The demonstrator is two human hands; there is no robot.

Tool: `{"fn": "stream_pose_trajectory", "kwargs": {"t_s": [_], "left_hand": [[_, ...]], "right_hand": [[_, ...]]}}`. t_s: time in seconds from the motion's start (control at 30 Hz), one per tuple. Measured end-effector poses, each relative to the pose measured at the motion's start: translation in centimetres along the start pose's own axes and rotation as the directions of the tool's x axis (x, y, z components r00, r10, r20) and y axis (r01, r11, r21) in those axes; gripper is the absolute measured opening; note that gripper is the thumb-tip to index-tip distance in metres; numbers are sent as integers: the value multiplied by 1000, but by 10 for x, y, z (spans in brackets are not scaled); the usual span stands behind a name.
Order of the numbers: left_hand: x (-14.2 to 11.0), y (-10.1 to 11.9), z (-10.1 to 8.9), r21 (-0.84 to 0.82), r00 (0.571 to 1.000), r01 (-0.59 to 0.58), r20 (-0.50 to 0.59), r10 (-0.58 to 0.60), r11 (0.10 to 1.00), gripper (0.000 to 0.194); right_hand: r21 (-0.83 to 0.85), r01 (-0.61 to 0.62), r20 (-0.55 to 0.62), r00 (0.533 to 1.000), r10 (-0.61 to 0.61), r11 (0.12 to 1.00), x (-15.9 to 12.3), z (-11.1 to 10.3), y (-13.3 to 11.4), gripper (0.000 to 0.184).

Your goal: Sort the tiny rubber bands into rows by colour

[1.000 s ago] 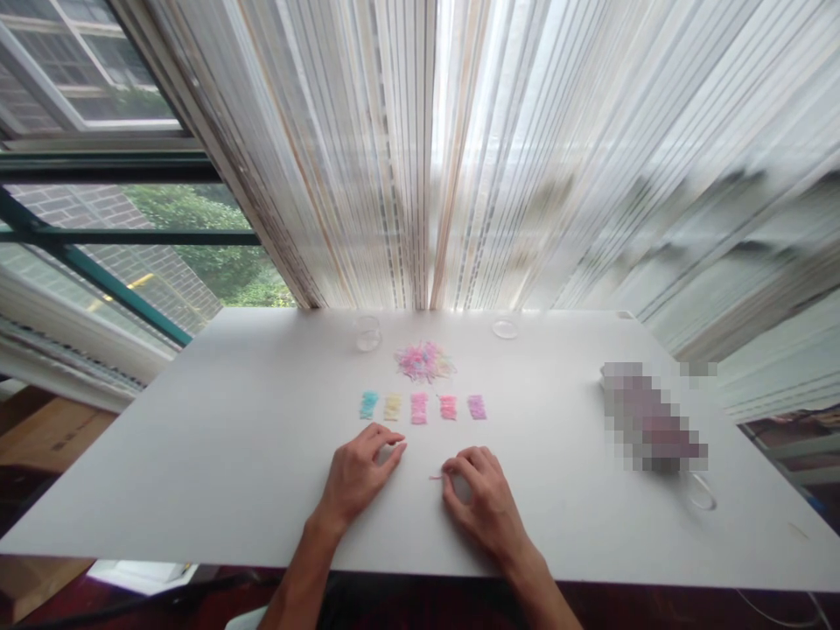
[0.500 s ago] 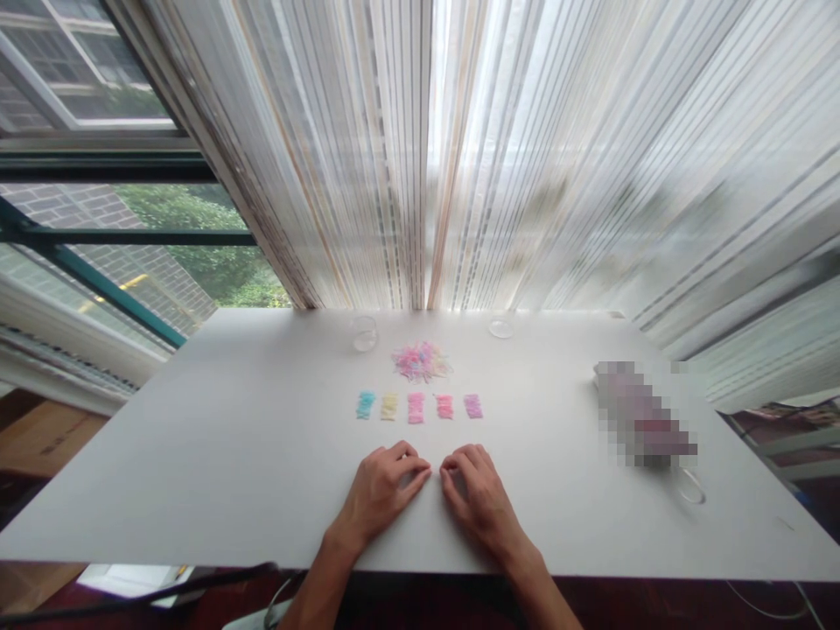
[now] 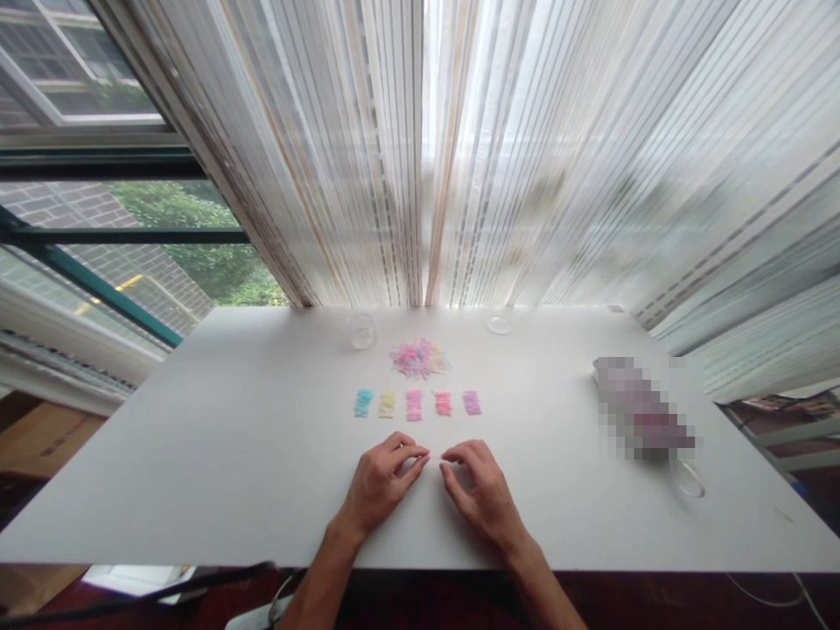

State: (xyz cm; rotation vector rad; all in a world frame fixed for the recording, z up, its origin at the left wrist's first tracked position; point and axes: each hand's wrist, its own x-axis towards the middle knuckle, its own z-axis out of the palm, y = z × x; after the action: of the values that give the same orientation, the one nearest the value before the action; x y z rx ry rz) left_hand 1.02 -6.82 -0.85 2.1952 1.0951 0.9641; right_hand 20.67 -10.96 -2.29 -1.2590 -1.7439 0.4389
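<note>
My left hand (image 3: 388,472) is closed in a pinch, thumb against forefinger, around a tiny, thin, pale pinkish strip (image 3: 435,458). Its exact kind is too small to make out. My right hand (image 3: 478,479) faces it, with the forefinger tip at the strip's other end and the thumb slightly apart below. Beyond the hands lie small bundles in a row: blue (image 3: 363,403), yellow (image 3: 387,404), pink (image 3: 413,405), coral pink (image 3: 444,403) and purple (image 3: 472,402). Behind them is a loose pile of thin, mixed-colour pieces (image 3: 420,359).
A clear cup (image 3: 360,332) and a clear round lid or dish (image 3: 499,325) stand near the back edge of the white table (image 3: 229,464). To the right lies a blurred-out pouch-like object (image 3: 643,407) with a pale loop (image 3: 689,479). Striped curtains (image 3: 420,157) hang behind.
My right thumb and forefinger have parted a little, and the pale strip now shows between the two hands. The left hand keeps its pinch. The bundles and pile stay put.
</note>
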Motion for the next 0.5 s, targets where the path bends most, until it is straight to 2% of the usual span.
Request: {"fn": "stream_pose_trajectory", "kwargs": {"t_s": [0.5], "left_hand": [[-2,-2,1,-14,1000,10,5,-10,1000,17]], "right_hand": [[-15,-30,22,999,30,999,3,1,-1,9]]}}
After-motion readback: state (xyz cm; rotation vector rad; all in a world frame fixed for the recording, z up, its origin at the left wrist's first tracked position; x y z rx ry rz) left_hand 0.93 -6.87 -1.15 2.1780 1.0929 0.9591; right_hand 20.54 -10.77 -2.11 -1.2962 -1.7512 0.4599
